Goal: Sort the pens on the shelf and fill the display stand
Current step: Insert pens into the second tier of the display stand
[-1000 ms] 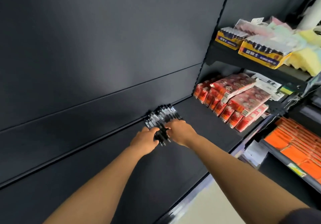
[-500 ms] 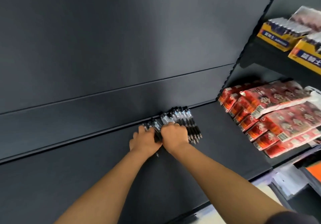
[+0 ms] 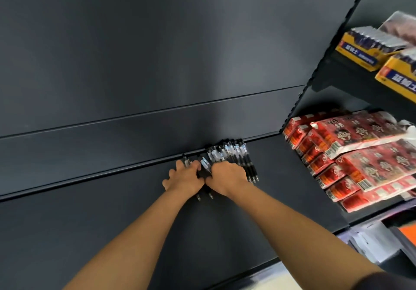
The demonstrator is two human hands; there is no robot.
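Several black pens with clear barrels [image 3: 231, 154] lie side by side on the dark shelf [image 3: 112, 222], pushed against its back wall. My left hand [image 3: 183, 178] lies on the left end of the row, fingers spread over a couple of pens. My right hand [image 3: 227, 177] covers the middle of the row, fingers curled down over the pens; a few pen tips stick out below both hands. No display stand is in view.
Red snack packs [image 3: 351, 154] are stacked on the same shelf to the right. Yellow battery boxes [image 3: 364, 48] sit on the shelf above them. White papers [image 3: 371, 242] lie below the shelf's front edge at the lower right.
The view has swung left and closer. My hands have stayed on the pen row, with my left hand spreading out a little to the left.
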